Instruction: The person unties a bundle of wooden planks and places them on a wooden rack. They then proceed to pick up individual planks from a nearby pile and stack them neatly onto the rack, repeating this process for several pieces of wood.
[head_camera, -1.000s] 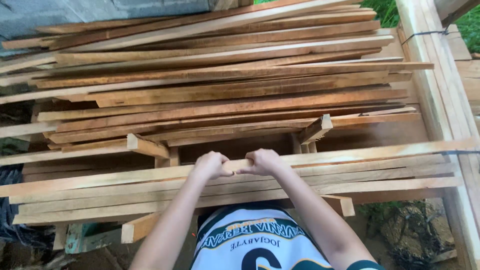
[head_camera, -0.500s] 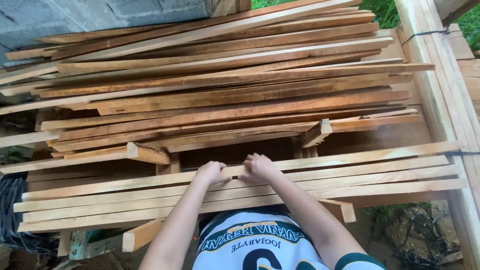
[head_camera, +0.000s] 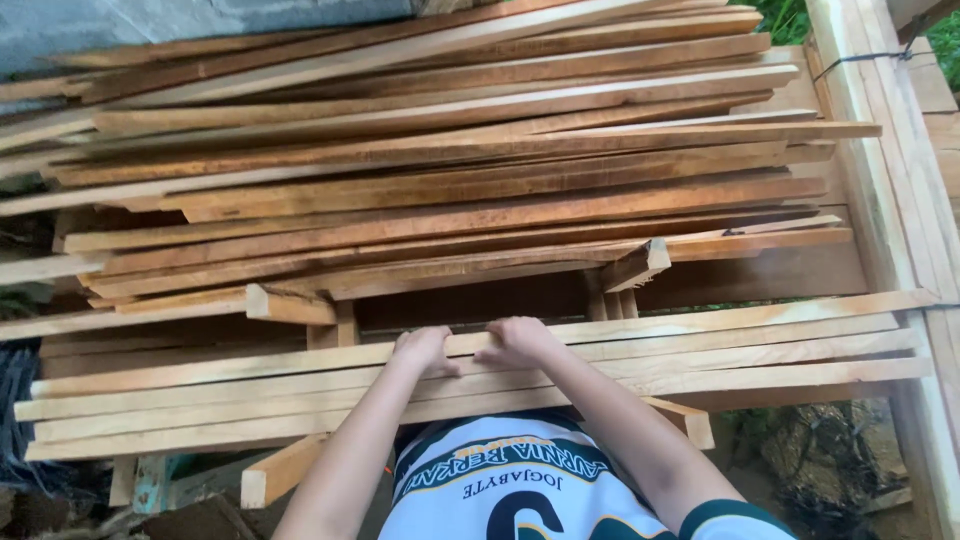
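Both hands, left hand (head_camera: 425, 350) and right hand (head_camera: 520, 340), are still gripping the far slat (head_camera: 700, 322), now sitting nearer

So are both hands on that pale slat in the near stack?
Touching: the head view shows the left hand and right hand pressed on the top pale slat.

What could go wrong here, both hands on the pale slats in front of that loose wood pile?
The left hand and right hand press bare on the rough-sawn pale wooden slats: splinters are likely. Fingers curl over the far edge and could get pinched. The uneven pile of reddish-brown wooden strips behind might slide if bumped.
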